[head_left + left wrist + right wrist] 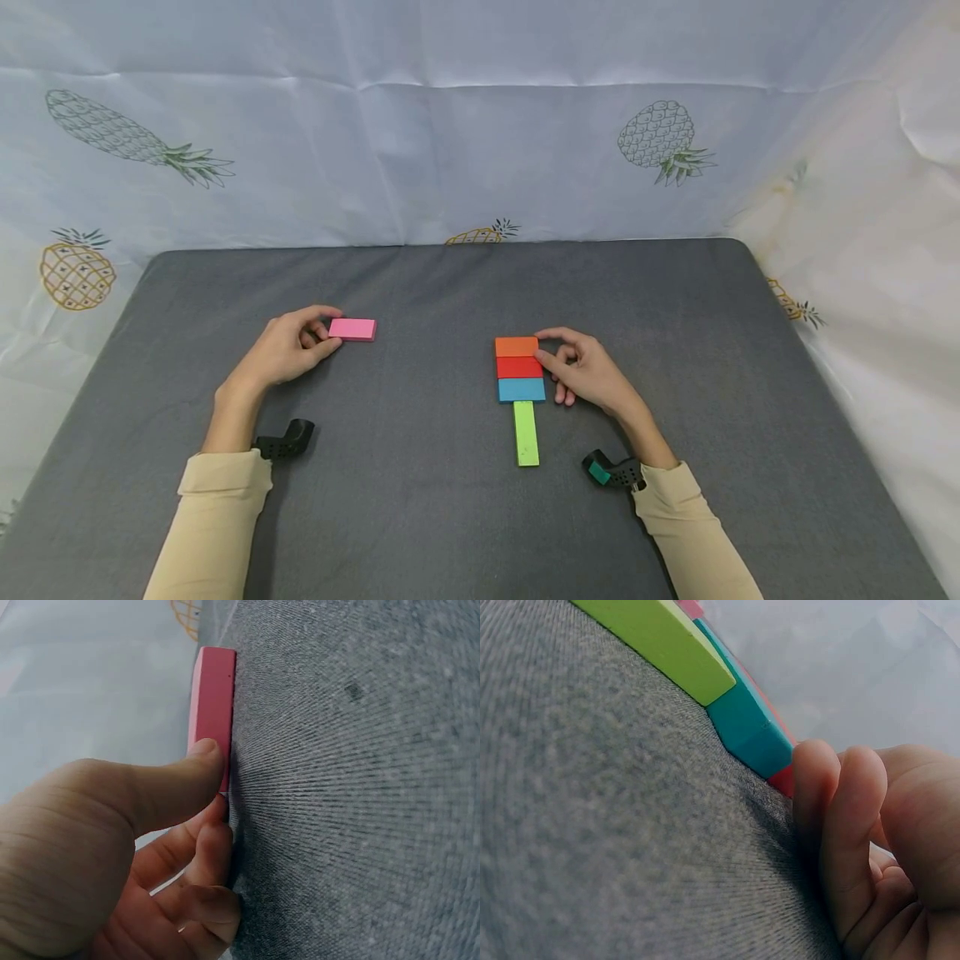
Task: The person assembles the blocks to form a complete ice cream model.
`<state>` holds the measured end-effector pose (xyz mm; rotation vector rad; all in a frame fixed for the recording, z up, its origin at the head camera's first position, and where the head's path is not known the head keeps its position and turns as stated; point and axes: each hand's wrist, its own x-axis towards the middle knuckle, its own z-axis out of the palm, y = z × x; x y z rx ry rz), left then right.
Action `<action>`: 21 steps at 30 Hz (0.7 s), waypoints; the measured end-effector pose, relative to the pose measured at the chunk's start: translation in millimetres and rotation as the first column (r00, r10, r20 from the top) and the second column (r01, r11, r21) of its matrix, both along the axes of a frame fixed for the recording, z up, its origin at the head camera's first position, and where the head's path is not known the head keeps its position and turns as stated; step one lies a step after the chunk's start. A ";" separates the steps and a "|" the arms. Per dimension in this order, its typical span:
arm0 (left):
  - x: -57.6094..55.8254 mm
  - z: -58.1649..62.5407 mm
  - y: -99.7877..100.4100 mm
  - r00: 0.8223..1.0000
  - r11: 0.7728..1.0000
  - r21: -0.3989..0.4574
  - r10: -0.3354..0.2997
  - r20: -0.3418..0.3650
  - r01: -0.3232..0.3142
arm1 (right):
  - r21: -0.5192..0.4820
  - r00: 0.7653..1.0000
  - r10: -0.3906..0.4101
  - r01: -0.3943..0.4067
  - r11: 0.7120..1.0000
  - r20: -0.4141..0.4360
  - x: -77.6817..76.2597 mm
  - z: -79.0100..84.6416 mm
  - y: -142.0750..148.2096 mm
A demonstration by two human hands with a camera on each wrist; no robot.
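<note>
On the left, my left hand (288, 343) pinches a pink block (352, 329) by its left end. Thumb and index finger lie on opposite long edges, and in the left wrist view the pink block (214, 705) is right at the cloth. Further right, an orange block (516, 347), a red block (518, 367) and a blue block (521, 389) lie edge to edge, stacked front to back. A green block (527, 433) points toward me from the blue one's middle. My right hand (588, 371) pinches the orange block's right end; its other fingers curl beside the row.
Grey cloth (420, 500) covers the table. A white curtain with printed pineapples (657, 135) hangs behind the far edge and down the sides. Black wrist cameras (288, 440) sit at both wrists, close over the cloth.
</note>
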<state>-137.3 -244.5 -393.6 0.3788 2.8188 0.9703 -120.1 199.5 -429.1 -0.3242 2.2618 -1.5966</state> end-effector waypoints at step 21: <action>-0.1 -0.6 10.0 0.996 0.996 -0.002 0.087 0.013 -0.087 | 0.008 1.000 -0.007 0.007 1.000 0.001 0.4 0.7 -0.4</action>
